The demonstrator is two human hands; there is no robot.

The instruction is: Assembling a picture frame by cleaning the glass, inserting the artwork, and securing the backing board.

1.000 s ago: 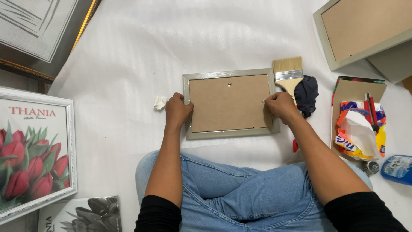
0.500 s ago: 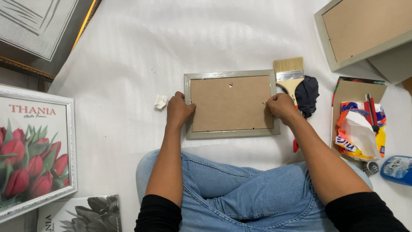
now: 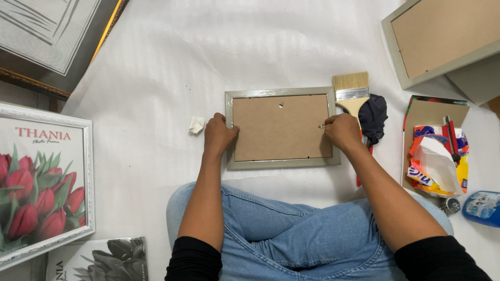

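A small grey picture frame (image 3: 281,92) lies face down on the white sheet, its brown backing board (image 3: 281,127) up. My left hand (image 3: 219,135) rests on the frame's left edge, fingers curled over the rim. At the right edge, my right hand (image 3: 342,131) pinches a small metal tab between its fingertips. Both forearms reach out over my crossed legs in blue jeans.
A wide paintbrush (image 3: 352,93) and a dark cloth (image 3: 373,117) lie just right of the frame. Further right are a cardboard piece with colourful packets (image 3: 435,158), a blue bottle (image 3: 482,207) and a larger face-down frame (image 3: 442,39). A tulip picture (image 3: 39,182) stands left; a white scrap (image 3: 196,125) lies near.
Both hands stay on the frame's two side edges. The frame and hands sit almost where they were, with only a slight shift in view.
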